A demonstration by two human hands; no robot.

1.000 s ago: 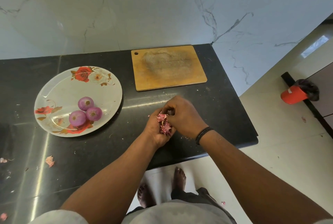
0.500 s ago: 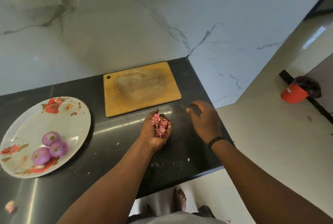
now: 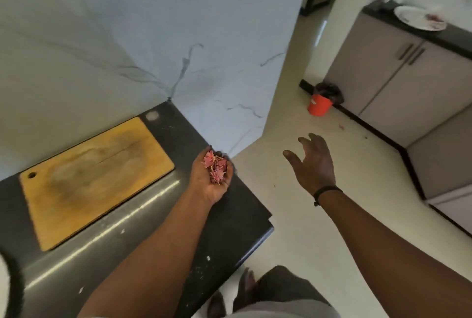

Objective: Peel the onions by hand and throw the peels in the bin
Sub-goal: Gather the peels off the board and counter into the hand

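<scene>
My left hand (image 3: 213,184) is palm up over the right end of the black counter (image 3: 224,228), cupping a small heap of pink onion peels (image 3: 215,166) with curled fingers. My right hand (image 3: 313,163) hangs over the floor to the right of the counter, fingers spread and holding nothing. An orange bin (image 3: 320,104) with a dark liner stands on the floor by the far cabinets. Only a sliver of the onion plate's rim (image 3: 5,284) shows at the left edge; the onions are out of view.
A wooden cutting board (image 3: 94,177) lies on the counter left of my left hand. Grey cabinets (image 3: 398,82) with a black top line the right side, carrying another plate (image 3: 420,18). Cream floor (image 3: 293,215) stretches between counter and bin. My feet show at the bottom.
The view has swung right toward the bin. My right hand left the peels and moved out over the floor. My left hand, still cupping the peels, shifted to the counter's right end.
</scene>
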